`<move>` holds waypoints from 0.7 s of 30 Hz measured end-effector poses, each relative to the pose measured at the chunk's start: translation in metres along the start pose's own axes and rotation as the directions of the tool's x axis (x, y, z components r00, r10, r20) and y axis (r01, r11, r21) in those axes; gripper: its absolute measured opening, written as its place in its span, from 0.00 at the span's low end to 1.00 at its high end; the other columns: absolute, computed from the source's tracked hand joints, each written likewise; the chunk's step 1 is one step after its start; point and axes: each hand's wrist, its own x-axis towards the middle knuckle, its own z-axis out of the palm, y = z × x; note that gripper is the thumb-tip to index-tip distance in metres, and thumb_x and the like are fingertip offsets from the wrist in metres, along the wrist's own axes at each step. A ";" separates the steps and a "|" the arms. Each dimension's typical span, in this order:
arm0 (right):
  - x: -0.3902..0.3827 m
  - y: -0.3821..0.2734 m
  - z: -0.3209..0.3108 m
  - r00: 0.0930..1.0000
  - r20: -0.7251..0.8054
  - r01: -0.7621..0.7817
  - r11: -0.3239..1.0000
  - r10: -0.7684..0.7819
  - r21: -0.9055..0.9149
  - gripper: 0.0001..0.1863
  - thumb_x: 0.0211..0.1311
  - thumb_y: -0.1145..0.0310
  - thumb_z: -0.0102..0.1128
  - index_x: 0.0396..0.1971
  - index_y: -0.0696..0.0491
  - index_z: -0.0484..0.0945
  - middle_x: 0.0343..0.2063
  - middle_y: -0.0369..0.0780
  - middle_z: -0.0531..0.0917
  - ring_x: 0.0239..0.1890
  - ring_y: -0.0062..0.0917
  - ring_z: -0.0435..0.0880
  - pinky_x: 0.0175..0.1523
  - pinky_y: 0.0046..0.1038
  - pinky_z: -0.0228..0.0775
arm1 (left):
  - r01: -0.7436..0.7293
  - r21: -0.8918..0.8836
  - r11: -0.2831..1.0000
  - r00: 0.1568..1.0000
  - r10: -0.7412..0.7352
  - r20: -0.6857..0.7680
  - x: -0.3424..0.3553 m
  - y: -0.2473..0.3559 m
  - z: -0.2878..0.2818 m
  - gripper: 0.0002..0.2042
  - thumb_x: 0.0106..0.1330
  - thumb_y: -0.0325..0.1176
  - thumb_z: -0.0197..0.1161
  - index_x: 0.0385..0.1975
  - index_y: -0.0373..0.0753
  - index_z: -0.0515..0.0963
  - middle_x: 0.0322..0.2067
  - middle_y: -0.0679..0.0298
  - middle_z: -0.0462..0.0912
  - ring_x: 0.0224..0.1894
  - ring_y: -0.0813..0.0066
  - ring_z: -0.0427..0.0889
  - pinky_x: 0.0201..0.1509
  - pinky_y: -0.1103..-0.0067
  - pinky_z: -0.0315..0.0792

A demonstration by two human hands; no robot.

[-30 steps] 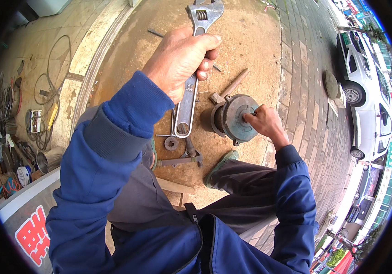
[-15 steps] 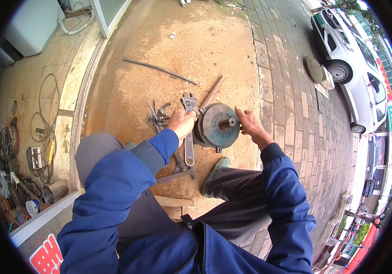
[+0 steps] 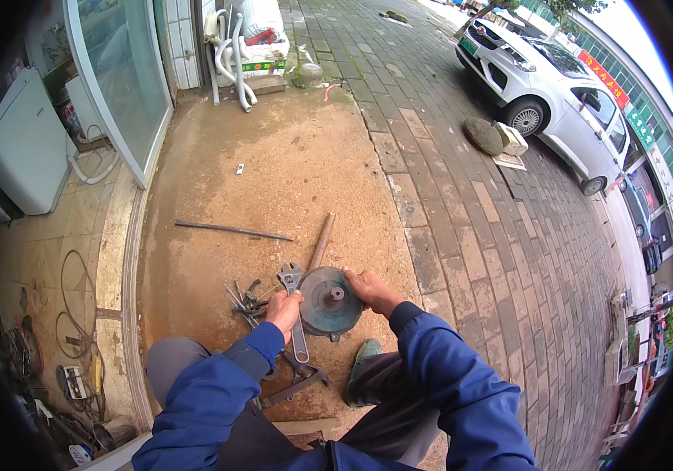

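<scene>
A round, greenish-grey motor end housing (image 3: pixel 323 315) with a short shaft at its middle stands between my hands on the dirt. An adjustable wrench (image 3: pixel 299 345) lies along its left side, jaw away from me, and the closed fingers of my left hand (image 3: pixel 282 309) are around it. My right hand (image 3: pixel 373 291) grips the housing's upper right rim, its fingertips partly hidden. Left of the wrench sits a small heap of hand tools (image 3: pixel 247 301). A hammer-like tool (image 3: pixel 302 383) rests nearer me, and a brown bar or handle (image 3: pixel 322 242) extends beyond the housing.
A dark rod (image 3: pixel 233 229) lies farther off on the dirt. Brick paving (image 3: pixel 501 275) runs along the right, with a white car (image 3: pixel 544 106) parked on it. To the left are a door sill (image 3: pixel 113 290), a cable (image 3: pixel 77 306) and cluttered tools.
My view has tilted up, so the hands and housing appear lower. My right hand has shifted around the rim to its upper right. My left hand stays on the wrench.
</scene>
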 end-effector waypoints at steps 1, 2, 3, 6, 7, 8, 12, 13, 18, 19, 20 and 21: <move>0.001 -0.001 0.005 1.000 0.010 0.009 1.000 -0.009 0.011 0.41 0.69 0.38 0.48 0.19 0.68 0.78 0.14 0.48 0.77 0.17 0.35 0.79 0.22 0.38 0.68 | -0.008 -0.019 1.000 1.000 0.008 -0.021 0.002 -0.002 -0.003 0.13 0.71 0.37 0.57 0.35 0.31 0.78 0.33 0.57 0.79 0.37 0.68 0.76 0.44 0.70 0.70; 0.009 0.010 0.009 0.999 -0.004 0.040 0.998 -0.039 0.053 0.41 0.69 0.38 0.48 0.18 0.67 0.77 0.14 0.48 0.76 0.16 0.35 0.79 0.21 0.39 0.67 | -0.002 -0.037 0.999 1.000 0.000 -0.031 0.001 -0.004 0.001 0.13 0.71 0.37 0.57 0.35 0.31 0.78 0.33 0.56 0.79 0.38 0.67 0.76 0.44 0.70 0.70; 0.018 0.019 0.008 0.997 -0.019 0.071 0.993 -0.070 0.094 0.40 0.68 0.39 0.48 0.17 0.67 0.76 0.13 0.47 0.75 0.15 0.35 0.78 0.20 0.39 0.66 | 0.004 -0.056 0.998 0.999 -0.006 -0.042 0.002 -0.004 0.006 0.13 0.71 0.37 0.57 0.35 0.31 0.78 0.33 0.55 0.79 0.38 0.67 0.76 0.44 0.70 0.70; 0.015 0.001 0.013 0.999 0.020 -0.049 0.999 0.048 0.010 0.40 0.67 0.37 0.49 0.22 0.68 0.77 0.16 0.49 0.78 0.16 0.36 0.80 0.20 0.40 0.67 | 0.041 0.103 0.994 0.994 -0.030 -0.107 -0.012 0.000 0.007 0.13 0.72 0.38 0.56 0.36 0.32 0.75 0.35 0.55 0.77 0.40 0.66 0.74 0.45 0.68 0.70; 0.017 0.003 0.010 0.998 0.005 -0.064 0.997 0.065 -0.036 0.41 0.68 0.37 0.49 0.24 0.69 0.78 0.18 0.51 0.79 0.17 0.38 0.80 0.21 0.40 0.68 | 0.050 0.116 0.992 0.996 -0.041 -0.080 -0.016 0.005 0.012 0.12 0.74 0.39 0.55 0.36 0.35 0.73 0.36 0.58 0.74 0.41 0.68 0.72 0.45 0.67 0.69; 0.022 0.013 0.010 0.999 -0.020 -0.044 0.998 0.044 0.034 0.41 0.68 0.37 0.49 0.24 0.69 0.78 0.18 0.51 0.80 0.18 0.38 0.81 0.21 0.41 0.69 | 0.070 0.091 0.993 0.995 -0.063 -0.079 -0.020 0.010 0.014 0.12 0.74 0.39 0.55 0.36 0.35 0.73 0.36 0.57 0.74 0.42 0.67 0.72 0.46 0.67 0.69; 0.011 0.004 0.005 1.000 0.009 0.014 1.000 -0.014 -0.003 0.39 0.69 0.39 0.50 0.24 0.68 0.78 0.18 0.49 0.80 0.18 0.36 0.81 0.22 0.39 0.70 | 0.109 0.011 0.994 0.992 -0.108 -0.070 -0.023 0.010 0.008 0.11 0.75 0.39 0.54 0.37 0.36 0.72 0.38 0.58 0.74 0.43 0.67 0.73 0.48 0.66 0.70; 0.004 -0.003 0.001 1.000 0.007 0.021 0.999 -0.021 -0.035 0.38 0.70 0.40 0.51 0.24 0.68 0.78 0.18 0.47 0.79 0.18 0.34 0.80 0.23 0.38 0.71 | 0.098 0.007 0.995 0.994 -0.097 -0.047 -0.023 0.009 0.007 0.11 0.75 0.39 0.54 0.37 0.37 0.72 0.39 0.58 0.75 0.44 0.68 0.73 0.47 0.66 0.71; -0.020 -0.017 -0.031 0.997 -0.068 0.023 1.000 -0.022 0.006 0.35 0.71 0.43 0.51 0.28 0.67 0.79 0.18 0.43 0.78 0.20 0.29 0.79 0.25 0.35 0.70 | 0.081 -0.101 0.992 0.995 -0.074 0.070 -0.057 0.048 0.015 0.12 0.76 0.40 0.54 0.37 0.38 0.73 0.36 0.60 0.75 0.37 0.72 0.76 0.38 0.69 0.73; -0.027 -0.019 -0.035 0.993 -0.105 0.055 0.998 -0.051 0.036 0.35 0.70 0.43 0.52 0.30 0.68 0.79 0.20 0.45 0.79 0.21 0.29 0.79 0.26 0.36 0.70 | 0.041 -0.119 0.992 0.997 -0.033 0.076 -0.063 0.057 0.015 0.12 0.76 0.41 0.55 0.37 0.38 0.73 0.36 0.60 0.76 0.34 0.72 0.77 0.35 0.68 0.74; -0.033 -0.021 -0.039 0.986 -0.146 0.088 0.994 -0.078 0.066 0.35 0.69 0.43 0.53 0.32 0.69 0.80 0.22 0.46 0.80 0.23 0.30 0.79 0.27 0.36 0.69 | 0.022 -0.110 0.994 0.995 -0.011 0.095 -0.069 0.064 0.015 0.12 0.76 0.42 0.56 0.37 0.38 0.74 0.35 0.61 0.76 0.32 0.74 0.77 0.33 0.70 0.75; -0.040 -0.022 -0.043 0.977 -0.187 0.122 0.988 -0.102 0.094 0.36 0.69 0.43 0.53 0.34 0.70 0.80 0.24 0.48 0.81 0.25 0.30 0.79 0.29 0.37 0.69 | 0.001 -0.102 0.995 0.993 0.010 0.114 -0.076 0.071 0.013 0.12 0.75 0.42 0.56 0.38 0.39 0.74 0.35 0.62 0.76 0.31 0.75 0.77 0.31 0.71 0.75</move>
